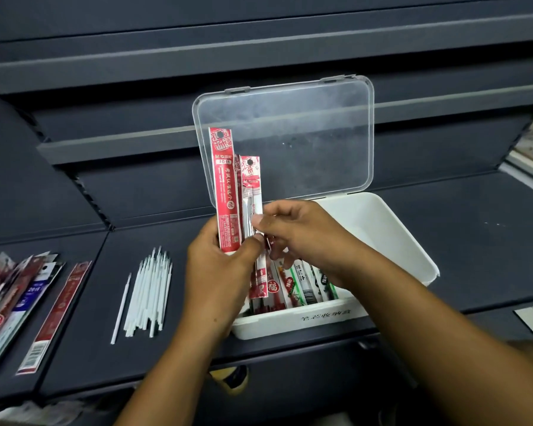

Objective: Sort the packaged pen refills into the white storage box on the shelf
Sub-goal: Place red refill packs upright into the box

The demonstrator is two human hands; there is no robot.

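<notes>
– Now, reading from the left, what do we label first?

– We label the fanned pile of red, white and blue refill packets [19, 302] lying on the dark grey shelf [83, 348], not yet sorted. Just beside it lies the bundle of loose white plastic refill tubes [148, 296]. We judge that these are no part of the step.

– And the left hand [219, 272]?

– Its fingers curl round the foot of the tall red foil refill packet [225, 192], thumb pressed on the front, and hold it upright above the near left corner of the box.

– What does the right hand [305, 238] do?

– It pinches the shorter clear-and-red refill packet [251, 186] between thumb and forefinger. The other fingers are loosely curled, and whether they touch anything we cannot tell.

– Where do the packets go?

– Into the white rectangular plastic storage box [382, 229], whose clear hinged lid [290, 133] stands open behind the hands. A row of red and green-printed packets [302, 287] already lies flat inside it, along the near wall.

– How do we do the step well?

– In our judgement, we should separate one packet at a time, turn it parallel to the row, and lay it flat beside its like. The left hand's grip should stay firm so the tall packet does not slip.
</notes>
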